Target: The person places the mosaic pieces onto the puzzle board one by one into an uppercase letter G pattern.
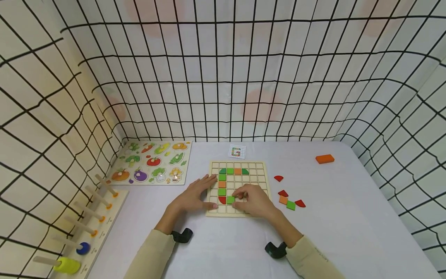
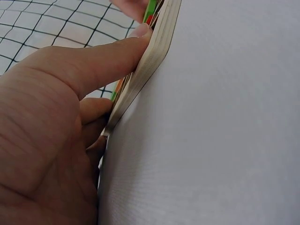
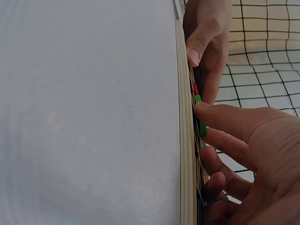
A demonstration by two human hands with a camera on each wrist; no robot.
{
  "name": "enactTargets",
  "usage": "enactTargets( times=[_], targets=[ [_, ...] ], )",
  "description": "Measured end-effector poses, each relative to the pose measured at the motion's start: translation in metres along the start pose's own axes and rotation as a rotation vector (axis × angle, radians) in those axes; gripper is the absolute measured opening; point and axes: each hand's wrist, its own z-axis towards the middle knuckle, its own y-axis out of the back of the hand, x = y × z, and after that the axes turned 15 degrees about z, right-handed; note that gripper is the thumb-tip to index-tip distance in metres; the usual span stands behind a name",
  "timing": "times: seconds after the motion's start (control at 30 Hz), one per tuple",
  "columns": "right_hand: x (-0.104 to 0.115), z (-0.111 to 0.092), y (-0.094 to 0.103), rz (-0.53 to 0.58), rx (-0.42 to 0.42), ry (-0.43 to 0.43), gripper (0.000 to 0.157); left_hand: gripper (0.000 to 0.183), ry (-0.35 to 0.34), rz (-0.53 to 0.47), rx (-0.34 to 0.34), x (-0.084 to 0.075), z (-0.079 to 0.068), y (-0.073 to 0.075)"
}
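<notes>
A wooden grid board lies on the table, bearing a row and a column of green and orange square tiles with green rounded pieces at the top corners. My left hand rests on its left edge, thumb on the lower left part and fingers spread further up. In the bottom row, my right hand pinches a green square tile between thumb and fingers. That tile sits beside a red quarter-round piece. The right wrist view shows the same green tile at the thumb tip, close over the board.
Loose red, orange and green pieces lie right of the board. Behind it is a small card with a G pattern. A vegetable puzzle, a peg stand and an orange block stand further out. Black netting surrounds the table.
</notes>
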Motion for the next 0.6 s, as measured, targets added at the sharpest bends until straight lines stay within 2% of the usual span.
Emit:
enactTargets(
  times=[0.37,0.6],
  targets=[
    [-0.0037,0.0020,-0.0026,-0.019,-0.024,-0.004,0.022,0.097,-0.007,-0.005,0.002,-0.0049,-0.0022,0.0060],
    [-0.0074,0.0001,0.0041,0.065,-0.007,-0.008,0.021,0.096,-0.003,-0.029,0.002,-0.0054,-0.0034,0.0050]
  ],
)
